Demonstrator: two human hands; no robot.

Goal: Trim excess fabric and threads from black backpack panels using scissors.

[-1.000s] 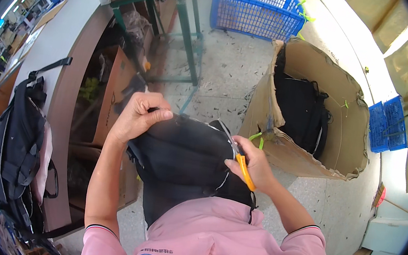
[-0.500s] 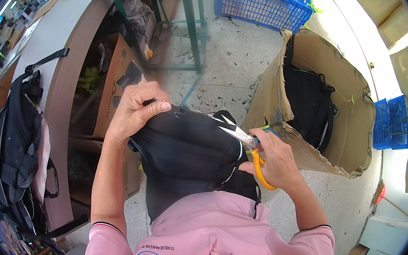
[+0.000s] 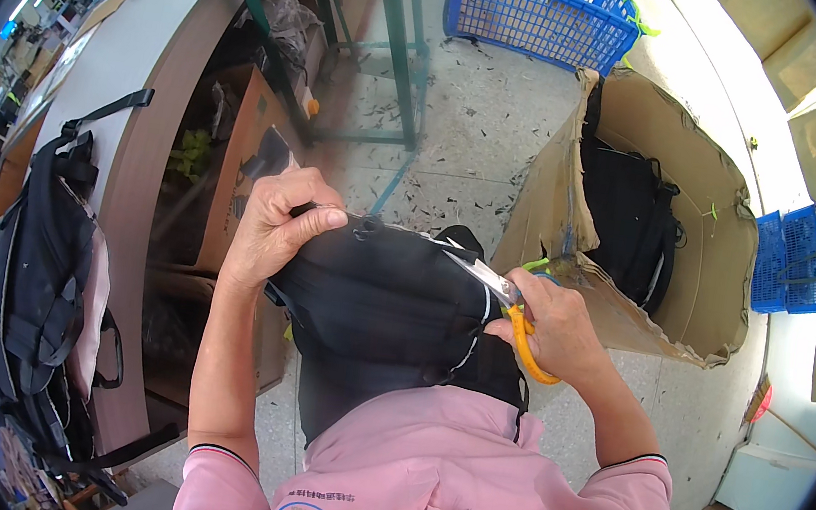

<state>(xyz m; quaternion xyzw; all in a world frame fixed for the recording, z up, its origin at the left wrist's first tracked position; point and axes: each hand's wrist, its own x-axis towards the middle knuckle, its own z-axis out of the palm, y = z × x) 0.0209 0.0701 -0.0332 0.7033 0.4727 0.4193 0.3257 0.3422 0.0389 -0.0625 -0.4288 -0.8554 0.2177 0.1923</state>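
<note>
Head view: the left hand (image 3: 275, 230) is clamped on the upper left edge of a black bag (image 3: 389, 293), thumb on top and fingers curled under. The right hand (image 3: 555, 324) is closed around the orange handles of a pair of scissors (image 3: 525, 351); the blades, seemingly a little apart, point up and left over the bag's upper right edge. Whether fabric or thread lies between them is too small to tell. The bag is spread between the hands, its lower part against the pink shirt (image 3: 396, 445).

Judging by these grips, work on this piece is partway along: the scissors are at its edge, and pale edging (image 3: 487, 307) shows down its right side. How much of that edge has been dealt with, I cannot tell.

Beyond the right hand, a torn-edged cardboard box (image 3: 726, 160) holds another black item (image 3: 623, 219), its state unclear. To the left, a further black bag with straps (image 3: 36, 293) hangs over the desk (image 3: 139, 53), out of reach of the blades. Small dark scraps (image 3: 470, 111) litter the floor (image 3: 478, 167) ahead, which suggests plenty of cutting is already done. Past them sits a blue plastic basket (image 3: 541, 18).
</note>
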